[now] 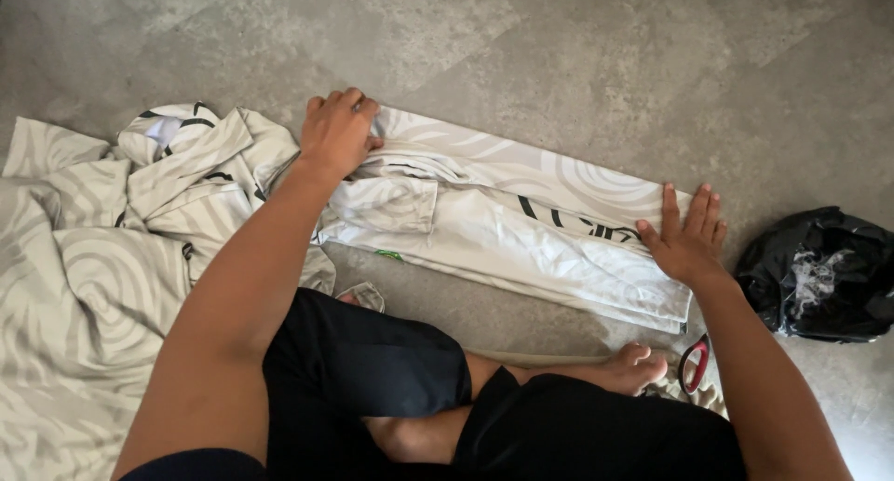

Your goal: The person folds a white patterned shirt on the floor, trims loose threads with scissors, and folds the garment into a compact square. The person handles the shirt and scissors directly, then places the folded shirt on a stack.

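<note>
head view | worn on head | facing steeply down | close over lap, hands, cloth (521, 220), floor (559, 53)

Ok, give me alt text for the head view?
Both hands press a long folded white patterned cloth flat on the grey floor: left hand at one end, right hand at the other. A black bag lies right.
</note>
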